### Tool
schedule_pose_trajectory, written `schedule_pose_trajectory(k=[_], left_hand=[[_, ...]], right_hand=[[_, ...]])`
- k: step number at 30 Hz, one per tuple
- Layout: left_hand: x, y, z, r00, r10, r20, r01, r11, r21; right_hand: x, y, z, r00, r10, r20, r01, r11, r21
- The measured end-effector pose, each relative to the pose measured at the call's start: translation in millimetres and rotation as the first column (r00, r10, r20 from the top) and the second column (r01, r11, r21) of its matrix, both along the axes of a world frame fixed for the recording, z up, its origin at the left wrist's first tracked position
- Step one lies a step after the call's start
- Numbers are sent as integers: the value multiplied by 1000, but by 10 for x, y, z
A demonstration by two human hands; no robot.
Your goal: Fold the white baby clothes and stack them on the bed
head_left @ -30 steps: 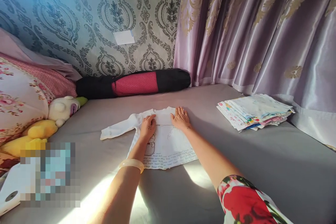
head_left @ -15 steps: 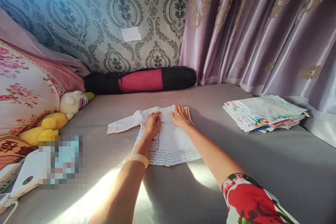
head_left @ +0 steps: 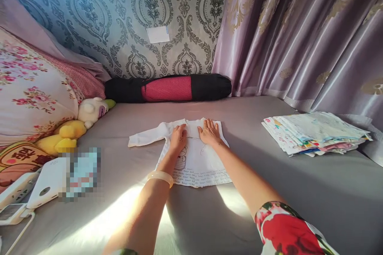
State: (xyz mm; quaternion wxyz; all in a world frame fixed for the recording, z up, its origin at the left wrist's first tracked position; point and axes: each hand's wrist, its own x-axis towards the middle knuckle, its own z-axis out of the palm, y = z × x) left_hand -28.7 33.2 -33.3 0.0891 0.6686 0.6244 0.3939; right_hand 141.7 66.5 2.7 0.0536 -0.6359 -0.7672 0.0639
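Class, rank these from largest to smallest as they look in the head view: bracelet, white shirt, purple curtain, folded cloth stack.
1. Purple curtain
2. White shirt and folded cloth stack: too close to rank, since the shirt is partly covered
3. Bracelet

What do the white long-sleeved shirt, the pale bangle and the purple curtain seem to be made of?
White long-sleeved shirt: soft matte fabric, perhaps cotton; it lies limp, without sheen.
Pale bangle: hard, smooth and slightly glossy, judging by its even, rounded band; stone or plastic, I can't tell which.
Purple curtain: satin-like cloth, possibly polyester; its folds catch shiny highlights.
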Motion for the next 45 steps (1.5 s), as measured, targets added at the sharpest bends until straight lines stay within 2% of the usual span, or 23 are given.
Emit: schedule_pose_trajectory(k=[4, 8, 13, 18, 21, 25, 29, 31, 35, 38, 45], left_hand=[[4, 27, -49, 998, 40, 46, -44, 994, 96], [13, 56, -87, 992, 109, 69, -119, 980, 159], [27, 53, -87, 982, 167, 92, -178, 976, 126], [26, 36, -90, 974, 182, 138, -194, 978, 76], [19, 28, -90, 964, 183, 190, -199, 978, 66], [20, 6, -68, 927, 208, 313, -241, 968, 69], [32, -19, -33, 865, 266, 426, -331, 940, 86], [36, -21, -23, 837, 298, 459, -373, 924, 80], [39, -8, -14, 806, 351, 476, -407, 913, 15], [38, -1, -4, 793, 394, 465, -431, 902, -30], [-16, 9, 44, 738, 411, 535, -431, 897, -94]], right_hand=[[-86, -20, 47, 1000, -6, -20, 5, 1000, -10], [-308, -118, 94, 987, 134, -86, -131, 991, 43], [-524, -159, 72, 945, 313, -92, -309, 950, 51], [-533, -82, -17, 938, 336, -90, -335, 942, 28], [-525, -58, -4, 938, 338, -84, -339, 941, -3], [-559, -57, 72, 921, 381, -83, -382, 924, -4], [-660, -21, 112, 865, 497, -70, -495, 868, 53], [-721, 17, 116, 849, 526, -56, -525, 850, 32], [-814, 74, 111, 868, 492, -59, -495, 867, -54], [-843, 62, 113, 894, 444, -55, -447, 893, -54], [-851, -6, 168, 906, 421, -46, -423, 903, -79]])
